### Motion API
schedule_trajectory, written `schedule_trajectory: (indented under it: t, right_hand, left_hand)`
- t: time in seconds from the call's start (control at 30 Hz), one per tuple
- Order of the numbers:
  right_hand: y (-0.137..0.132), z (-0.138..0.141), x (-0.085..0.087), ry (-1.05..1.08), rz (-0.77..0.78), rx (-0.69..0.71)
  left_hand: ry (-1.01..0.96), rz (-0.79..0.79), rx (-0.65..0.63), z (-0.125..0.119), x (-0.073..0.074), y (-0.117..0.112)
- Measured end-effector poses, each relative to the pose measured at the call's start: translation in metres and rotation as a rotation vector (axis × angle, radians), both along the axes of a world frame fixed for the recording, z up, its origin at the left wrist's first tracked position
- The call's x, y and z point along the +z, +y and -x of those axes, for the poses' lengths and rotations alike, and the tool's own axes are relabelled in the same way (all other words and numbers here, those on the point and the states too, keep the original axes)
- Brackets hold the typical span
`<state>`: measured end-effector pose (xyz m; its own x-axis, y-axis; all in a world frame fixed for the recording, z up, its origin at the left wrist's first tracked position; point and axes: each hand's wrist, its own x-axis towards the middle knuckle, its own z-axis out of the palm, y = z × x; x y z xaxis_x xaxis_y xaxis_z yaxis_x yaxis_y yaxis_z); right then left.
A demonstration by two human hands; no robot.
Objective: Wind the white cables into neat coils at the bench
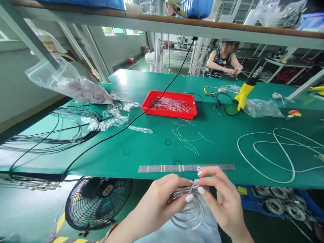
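**Silver wire coil (187, 208) held in both hands**

Left hand (157, 209) curled round it; right hand (222, 199) pinching a wire end. Black wire-guard floor fan (97, 202) below left; flat steel ruler (186, 168) on green bench (215, 153); red plastic tray (168, 104) of cut wires beyond.

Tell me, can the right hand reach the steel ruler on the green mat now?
Probably yes. The right hand is just below the steel ruler, with nothing between them. But it holds the wire coil, so it would likely need to release it first.
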<state>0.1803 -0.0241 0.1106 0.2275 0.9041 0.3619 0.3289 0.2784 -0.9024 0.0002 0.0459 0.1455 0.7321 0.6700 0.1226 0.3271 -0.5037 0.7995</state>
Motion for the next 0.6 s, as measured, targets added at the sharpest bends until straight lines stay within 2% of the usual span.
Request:
schedule_trajectory:
  t: [0.07, 0.17, 0.3, 0.5, 0.6]
  right_hand:
    - [0.000, -0.001, 0.001, -0.117, -0.110, 0.067]
    - [0.001, -0.003, 0.003, -0.219, -0.255, 0.095]
    - [0.006, -0.015, 0.011, -0.454, -0.337, 0.156]
    - [0.013, -0.026, 0.026, -0.771, -0.362, 0.271]
    - [0.012, -0.020, 0.024, -0.930, -0.429, 0.194]
  left_hand:
    - [-0.007, 0.067, -0.005, 0.000, 0.001, -0.001]
    - [-0.011, 0.175, -0.012, 0.001, 0.003, -0.002]
    - [0.041, 0.264, -0.050, 0.003, 0.006, 0.000]
    - [0.148, 0.202, -0.168, 0.004, 0.009, 0.008]
    - [0.201, 0.114, -0.186, 0.004, 0.007, 0.010]
